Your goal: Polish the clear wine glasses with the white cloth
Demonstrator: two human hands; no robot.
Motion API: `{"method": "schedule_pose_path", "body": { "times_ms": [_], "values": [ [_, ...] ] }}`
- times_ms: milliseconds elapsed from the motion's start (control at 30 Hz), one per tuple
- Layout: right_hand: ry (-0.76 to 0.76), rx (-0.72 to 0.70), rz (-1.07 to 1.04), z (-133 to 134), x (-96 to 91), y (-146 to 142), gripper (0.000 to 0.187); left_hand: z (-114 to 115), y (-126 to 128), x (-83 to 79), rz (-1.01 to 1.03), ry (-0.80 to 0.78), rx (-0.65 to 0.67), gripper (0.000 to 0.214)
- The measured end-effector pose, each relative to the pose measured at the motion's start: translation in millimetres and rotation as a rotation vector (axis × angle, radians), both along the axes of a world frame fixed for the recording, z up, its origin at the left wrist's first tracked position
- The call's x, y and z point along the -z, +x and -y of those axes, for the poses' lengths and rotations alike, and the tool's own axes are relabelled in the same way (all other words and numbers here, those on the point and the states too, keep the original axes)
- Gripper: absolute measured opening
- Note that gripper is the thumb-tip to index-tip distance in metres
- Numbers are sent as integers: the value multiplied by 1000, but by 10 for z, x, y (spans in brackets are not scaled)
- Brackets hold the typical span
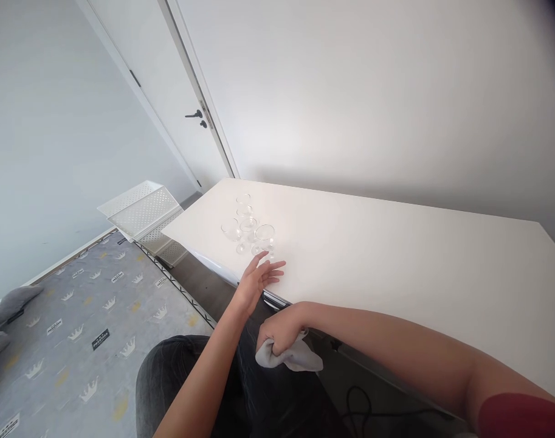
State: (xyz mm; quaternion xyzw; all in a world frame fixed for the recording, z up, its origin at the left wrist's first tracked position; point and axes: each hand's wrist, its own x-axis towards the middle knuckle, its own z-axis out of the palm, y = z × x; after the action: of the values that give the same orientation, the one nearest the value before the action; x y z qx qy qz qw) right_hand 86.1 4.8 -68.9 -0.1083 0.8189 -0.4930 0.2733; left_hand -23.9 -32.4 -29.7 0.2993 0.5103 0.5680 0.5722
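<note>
Several clear stemmed glasses (pixel 248 226) stand grouped on the left part of the white table (pixel 372 255). My left hand (pixel 259 281) is over the table's near edge, just in front of the closest glass (pixel 265 233). Its fingers are spread and hold nothing; whether a fingertip touches the glass's foot I cannot tell. Below the table edge, above my lap, my right hand (pixel 284 331) is closed around a crumpled light grey cloth (pixel 299 356). Part of the cloth hangs out below the fist.
A bed with a grey crown-patterned cover (pixel 108 322) lies to the left. Beyond the table's left end is a white perforated metal rack (pixel 144 210). A white door (pixel 168 79) and wall stand behind. A dark cable (pixel 359 407) hangs under the table.
</note>
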Motion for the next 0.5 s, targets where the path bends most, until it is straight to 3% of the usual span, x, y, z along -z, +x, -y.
{"method": "schedule_pose_path", "body": {
  "times_ms": [133,300,400,467,500],
  "values": [
    [-71,-10,-8,-15,-10,19,19,-102,27,20,41,20,41,64],
    [-451,-80,-10,-120,-69,28,28,-247,194,31,166,122,111,63],
    [-579,-112,-1,-222,-179,87,27,-354,365,80,315,130,179,60],
    [-621,-83,1,-281,-291,227,27,-463,482,120,386,122,221,60],
    [-654,23,-33,-306,-353,338,26,-536,535,136,401,127,225,59]
  ]
}}
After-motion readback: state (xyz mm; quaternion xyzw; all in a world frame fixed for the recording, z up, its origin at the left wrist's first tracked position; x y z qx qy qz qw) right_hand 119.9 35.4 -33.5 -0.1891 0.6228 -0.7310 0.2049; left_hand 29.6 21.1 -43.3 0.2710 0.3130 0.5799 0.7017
